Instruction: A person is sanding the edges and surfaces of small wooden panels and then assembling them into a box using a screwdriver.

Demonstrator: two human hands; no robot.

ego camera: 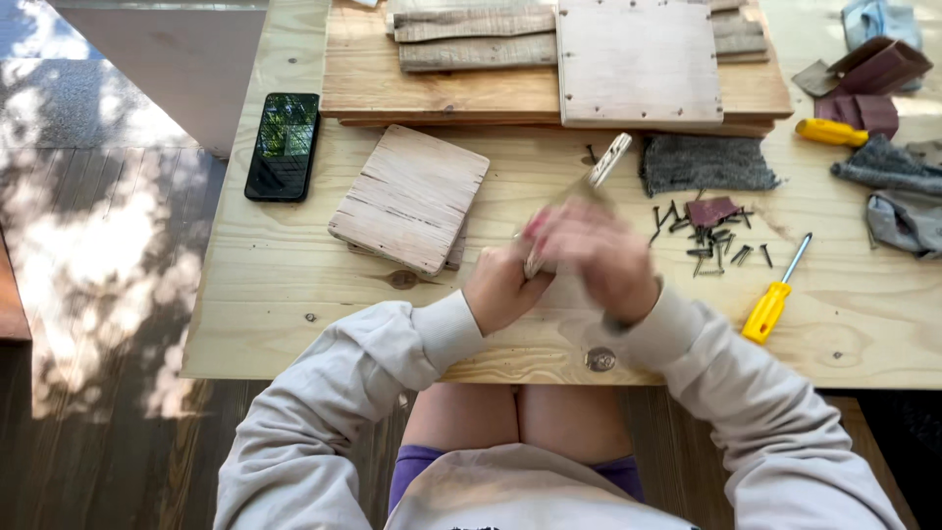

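**Both hands on a thin wood strip**

Sleeves of my pale sweatshirt frame the view. My left hand point(500, 287) curls shut around the lower end of a thin wooden strip point(601, 167), angled up over the plywood table point(275, 285). My right hand point(601, 253) is blurred; its fingers seem closed on the strip's middle. Dark screws point(711, 245) lie nearby.

Bright daylight, dappled leaf shadows on the floor point(88, 226), right hand point(599, 257) motion-blurred.
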